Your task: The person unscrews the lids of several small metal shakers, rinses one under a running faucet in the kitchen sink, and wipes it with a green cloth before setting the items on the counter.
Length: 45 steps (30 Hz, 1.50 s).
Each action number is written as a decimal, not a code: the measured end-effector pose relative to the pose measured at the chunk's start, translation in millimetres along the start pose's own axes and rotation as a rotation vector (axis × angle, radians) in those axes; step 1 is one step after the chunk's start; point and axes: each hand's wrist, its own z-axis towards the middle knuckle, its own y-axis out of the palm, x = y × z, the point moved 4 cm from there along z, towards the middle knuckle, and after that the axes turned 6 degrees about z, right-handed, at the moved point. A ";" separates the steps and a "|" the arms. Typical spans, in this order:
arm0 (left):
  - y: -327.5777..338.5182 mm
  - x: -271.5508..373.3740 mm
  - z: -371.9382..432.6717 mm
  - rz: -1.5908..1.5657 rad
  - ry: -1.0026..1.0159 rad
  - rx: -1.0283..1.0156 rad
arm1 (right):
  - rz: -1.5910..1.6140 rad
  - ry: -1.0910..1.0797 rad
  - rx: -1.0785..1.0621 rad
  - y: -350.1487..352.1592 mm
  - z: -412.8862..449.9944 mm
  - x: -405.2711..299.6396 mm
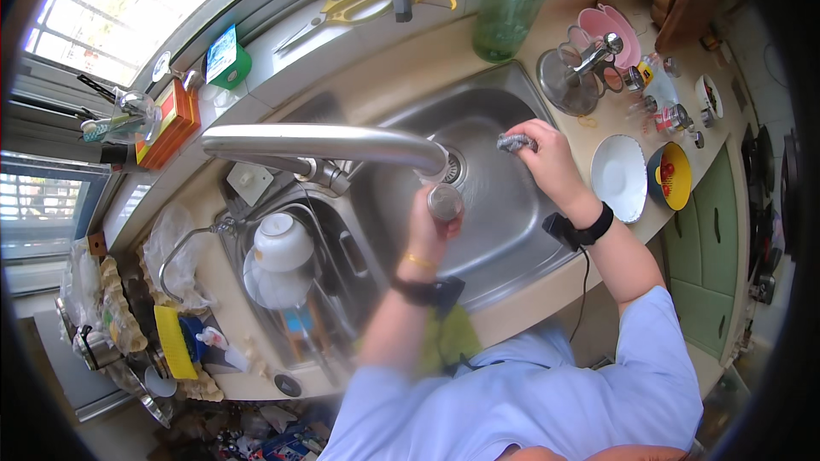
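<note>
Over the steel sink basin (pixel 500 218), my left hand (pixel 428 224) is closed around a small jar with a round, silvery top (pixel 444 202), just under the spout of the faucet (pixel 333 141). A grey scouring pad (pixel 516 143) is pinched between the fingers of my right hand (pixel 548 157), held above the right part of the basin. The drain strainer (pixel 452 168) shows between the two hands. Whether the jar's silvery end is a lid or its base, I cannot tell.
White bowls (pixel 283 242) stand in the left basin. On the right counter are a white dish (pixel 619 178), a yellow bowl with small tomatoes (pixel 672 176), several small jars (pixel 672 116) and a glass lid (pixel 567 82). A green pump bottle (pixel 510 9) stands behind the sink, near yellow-handled scissors (pixel 355 3).
</note>
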 end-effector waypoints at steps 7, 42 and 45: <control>-9.4 -12.2 27.9 -0.139 -0.066 0.002 | -0.113 -0.071 -0.107 16.5 45.7 16.5; -10.1 -5.0 8.2 -0.235 0.119 0.064 | 0.414 0.059 -0.297 128.2 -40.0 30.8; -13.1 -11.1 7.0 -0.215 0.109 0.044 | 0.515 0.112 -0.293 129.7 -41.9 26.4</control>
